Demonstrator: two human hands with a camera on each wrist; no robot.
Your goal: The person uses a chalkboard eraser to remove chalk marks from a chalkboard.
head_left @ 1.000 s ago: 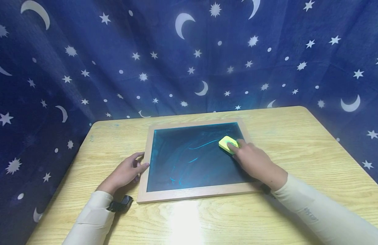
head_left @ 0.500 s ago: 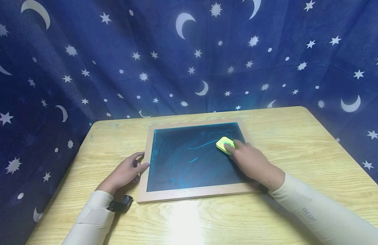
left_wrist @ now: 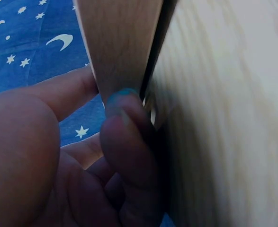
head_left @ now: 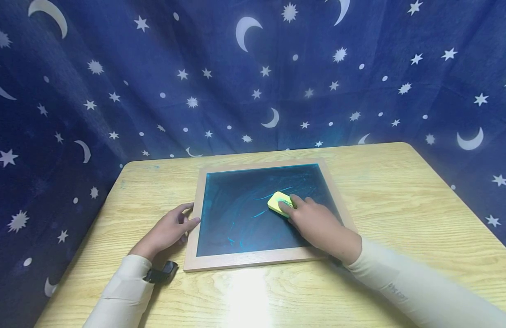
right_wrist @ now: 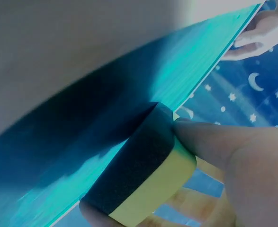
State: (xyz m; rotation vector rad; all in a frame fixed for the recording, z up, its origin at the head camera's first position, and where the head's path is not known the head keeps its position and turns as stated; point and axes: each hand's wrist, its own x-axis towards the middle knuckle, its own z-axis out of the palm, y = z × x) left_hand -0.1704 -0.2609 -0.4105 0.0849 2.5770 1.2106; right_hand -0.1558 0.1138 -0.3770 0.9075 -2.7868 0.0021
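The fingers of the right hand [head_left: 318,228] hold a yellow eraser [head_left: 276,199], with the thumb on one side and other fingers on the far side. The eraser has black writing on top, and its dark side is turned to the chalkboard [head_left: 236,187]. It is near the middle of the chalkboard, a bit to the right. The left hand [head_left: 167,230] pinches the left side of the wooden frame [head_left: 253,259], with the thumb on the edge and other fingers bent beside it. One fingertip [left_wrist: 124,99] of that hand has blue-green on it. A blue line [head_left: 259,214] ends just beside the eraser, and a longer line [head_left: 263,197] runs above it. Small blue marks [head_left: 231,241] are low on the left of the chalkboard. The wooden frame goes all around the chalkboard, which lies on a wood-colored table [head_left: 400,196]. Long pale sleeves [head_left: 126,282] cover both arms, and a black strap [head_left: 156,276] is by the left wrist. Behind the table hangs a blue cloth [head_left: 220,54] with white moons, stars and dots.
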